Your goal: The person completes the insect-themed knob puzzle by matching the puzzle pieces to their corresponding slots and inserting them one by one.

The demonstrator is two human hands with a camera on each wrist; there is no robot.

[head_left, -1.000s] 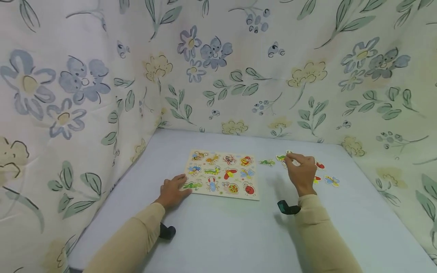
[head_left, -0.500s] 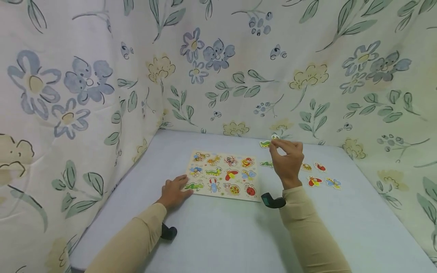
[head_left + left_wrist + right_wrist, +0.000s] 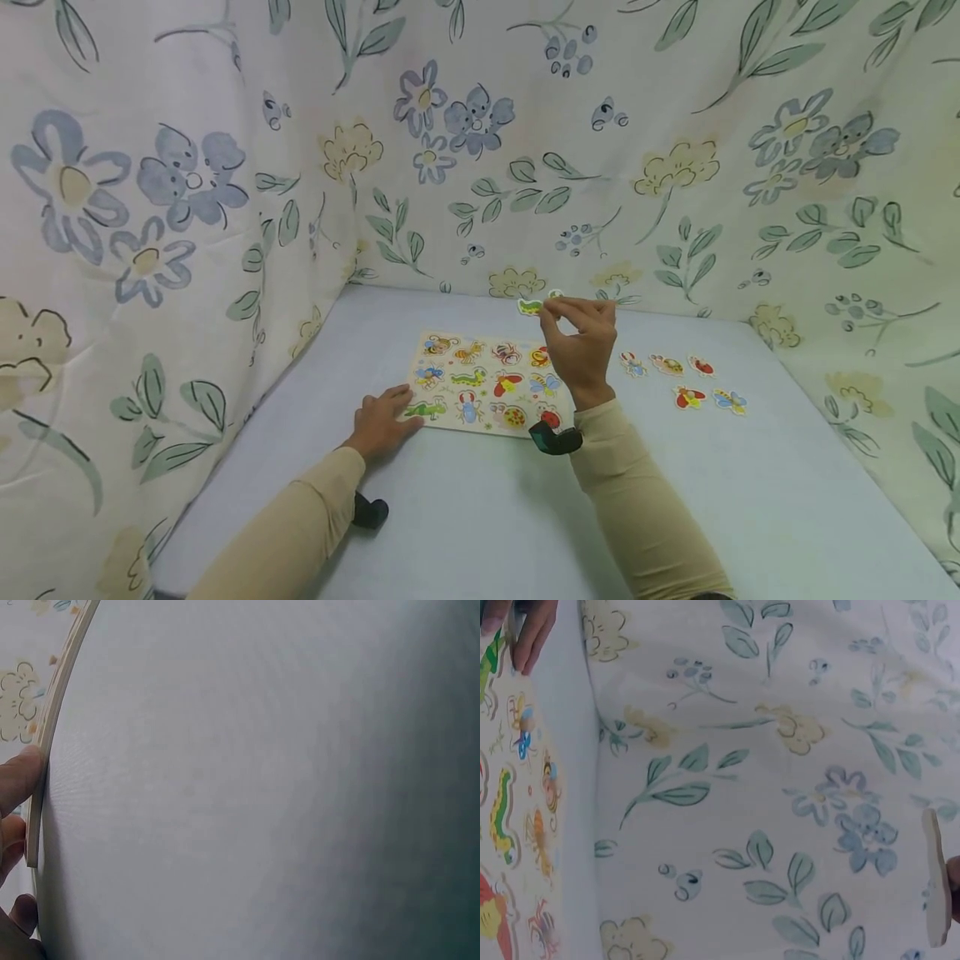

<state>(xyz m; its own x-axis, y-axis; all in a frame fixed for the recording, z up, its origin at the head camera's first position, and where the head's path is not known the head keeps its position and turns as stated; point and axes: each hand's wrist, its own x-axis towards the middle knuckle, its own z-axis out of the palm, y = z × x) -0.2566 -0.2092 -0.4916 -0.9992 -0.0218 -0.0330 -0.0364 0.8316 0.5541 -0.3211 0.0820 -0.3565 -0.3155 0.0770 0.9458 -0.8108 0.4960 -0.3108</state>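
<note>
My right hand (image 3: 583, 346) pinches a green caterpillar puzzle piece (image 3: 529, 307) between thumb and fingertips, raised beyond the far right corner of the insect puzzle board (image 3: 480, 400). The right wrist view shows the piece edge-on, a pale wooden slab (image 3: 936, 877) with a fingertip behind it. My left hand (image 3: 381, 421) rests at the board's near left corner, its fingers on the left edge and the thumb along the front. In the left wrist view, fingers (image 3: 19, 776) touch the board's edge (image 3: 56, 705). The right hand and wrist hide part of the board's right side.
Several loose insect pieces lie on the white table right of the board: a blue beetle (image 3: 632, 363), a spotted bug (image 3: 667, 364), a ladybug (image 3: 701, 365), a red moth (image 3: 688, 397) and a dragonfly (image 3: 731, 401). A floral curtain (image 3: 480, 167) hangs behind.
My right hand has lifted the caterpillar piece away from the loose pieces and carried it left, to the far side of the board. The left hand keeps its place at the board's corner.
</note>
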